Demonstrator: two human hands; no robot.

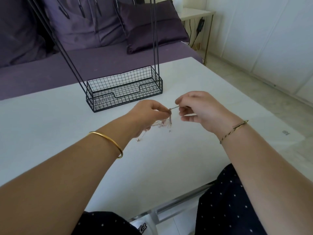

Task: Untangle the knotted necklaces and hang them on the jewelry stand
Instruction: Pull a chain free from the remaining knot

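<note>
Cushions [81,26] in purple lie on a purple bed at the far left, behind the white table [169,158]. A gold bangle [108,141] sits on the left forearm, which reaches over the table from the lower left.

Further back, left of the middle, the black wire stand [155,31] is on the table. Its base is a mesh basket [105,100], and through the mesh bottom the white table shows. Thin rods rise from both ends of the basket and go out of the top edge; the left ones lean to the left.

In front of the basket, near it but apart, the left hand [147,112] holds the necklaces [162,123] with curled fingers. The tangle hangs down from these fingers. Whether its lowest ends touch the table, I cannot tell.

One short strand goes tight from the tangle to the right hand [201,109], which pinches it between thumb and forefinger; the other fingers are loosely bent. A thin bracelet [233,131] is on the right wrist.

At the far right back stands a side table [194,14], with a cable [200,24] hanging under it. Dark dotted trousers [225,200] show below the right forearm.
</note>
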